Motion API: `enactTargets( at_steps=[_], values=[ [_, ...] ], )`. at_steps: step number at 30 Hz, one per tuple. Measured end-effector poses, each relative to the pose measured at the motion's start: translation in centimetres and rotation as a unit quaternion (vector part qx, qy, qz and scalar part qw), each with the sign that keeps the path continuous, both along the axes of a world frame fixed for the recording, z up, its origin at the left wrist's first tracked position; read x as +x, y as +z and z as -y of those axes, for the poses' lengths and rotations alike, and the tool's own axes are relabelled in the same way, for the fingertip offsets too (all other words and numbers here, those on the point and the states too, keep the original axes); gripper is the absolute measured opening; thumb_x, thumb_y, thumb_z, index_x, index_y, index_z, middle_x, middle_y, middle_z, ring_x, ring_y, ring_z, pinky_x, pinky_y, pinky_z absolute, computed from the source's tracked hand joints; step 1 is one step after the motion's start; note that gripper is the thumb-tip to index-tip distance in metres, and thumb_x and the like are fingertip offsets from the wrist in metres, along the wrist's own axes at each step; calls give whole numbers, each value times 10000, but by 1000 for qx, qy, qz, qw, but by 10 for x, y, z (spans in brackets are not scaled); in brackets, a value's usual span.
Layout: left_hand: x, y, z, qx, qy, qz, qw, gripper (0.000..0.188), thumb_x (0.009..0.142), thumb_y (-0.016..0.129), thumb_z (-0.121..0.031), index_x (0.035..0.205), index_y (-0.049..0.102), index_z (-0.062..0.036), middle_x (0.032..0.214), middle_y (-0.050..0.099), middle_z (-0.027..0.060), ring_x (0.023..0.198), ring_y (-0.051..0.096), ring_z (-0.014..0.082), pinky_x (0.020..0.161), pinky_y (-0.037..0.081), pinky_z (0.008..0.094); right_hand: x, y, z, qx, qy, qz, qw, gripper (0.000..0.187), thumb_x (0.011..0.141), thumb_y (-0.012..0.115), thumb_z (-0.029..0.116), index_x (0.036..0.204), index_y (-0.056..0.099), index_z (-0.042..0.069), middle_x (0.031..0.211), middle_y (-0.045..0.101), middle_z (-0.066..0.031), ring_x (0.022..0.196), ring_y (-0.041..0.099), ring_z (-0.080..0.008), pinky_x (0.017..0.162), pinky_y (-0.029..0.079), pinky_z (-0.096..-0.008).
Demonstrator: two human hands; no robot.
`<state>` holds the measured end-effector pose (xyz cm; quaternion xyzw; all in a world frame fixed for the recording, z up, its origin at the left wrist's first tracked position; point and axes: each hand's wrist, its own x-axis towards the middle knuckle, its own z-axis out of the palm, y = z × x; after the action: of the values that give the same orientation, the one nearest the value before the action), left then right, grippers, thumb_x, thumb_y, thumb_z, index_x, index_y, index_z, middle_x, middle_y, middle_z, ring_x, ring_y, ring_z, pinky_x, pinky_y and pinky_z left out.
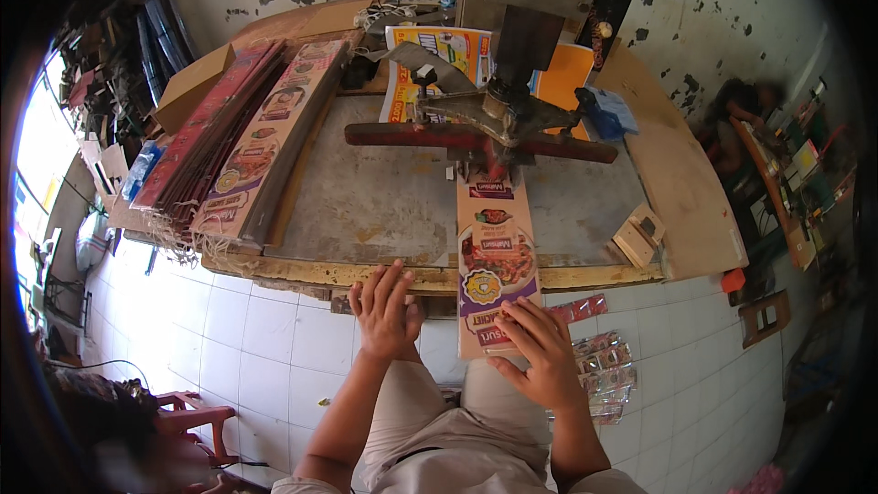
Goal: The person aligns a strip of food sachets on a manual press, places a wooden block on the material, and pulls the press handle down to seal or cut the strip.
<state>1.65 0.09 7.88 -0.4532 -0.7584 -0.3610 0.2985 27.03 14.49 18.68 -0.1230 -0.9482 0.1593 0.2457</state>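
Observation:
A long printed strip of packaging [495, 247] lies lengthwise on the worn metal worktable [384, 206], its far end under the head of a punching machine [506, 110] with a red crossbar [412, 135]. My right hand [541, 352] rests flat on the strip's near end, which hangs past the table's front edge. My left hand [384, 309] hovers left of the strip at the table's edge, fingers spread, holding nothing.
A tall stack of similar printed strips [256, 146] lies on the table's left side. Small wooden blocks [638, 236] sit at the right, beside a large board [681, 183]. Shiny packets [599, 361] lie on the white tiled floor. A person [741, 119] sits at far right.

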Motion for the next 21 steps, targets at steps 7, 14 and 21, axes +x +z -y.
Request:
enactTargets(
  at_steps=[7,14,21],
  values=[
    [-32,102,-16,-62,-110,148,981,315,1009,682,-255,1276,742,-100,1201,753,93,1187,670,323,1064,441,459,3,5,3,27,6,11,1000,632,961,831,431,1456,685,66,1574,621,-127,1477,566,-354,1193,433,-558],
    [-120,95,-102,-137,-203,82,966,393,1068,596,-325,1337,730,-72,1447,663,172,1358,601,375,1160,434,549,1,5,8,9,2,23,1000,621,971,819,418,1464,673,69,1589,587,-158,1485,535,-391,1203,416,-573],
    [-210,74,-241,-273,-123,89,950,476,1093,559,-378,1523,650,-194,1614,573,181,1469,528,415,1262,355,561,0,-2,5,18,-21,52,998,614,966,812,424,1471,669,106,1598,565,-160,1504,505,-389,1196,408,-577]
  ],
)
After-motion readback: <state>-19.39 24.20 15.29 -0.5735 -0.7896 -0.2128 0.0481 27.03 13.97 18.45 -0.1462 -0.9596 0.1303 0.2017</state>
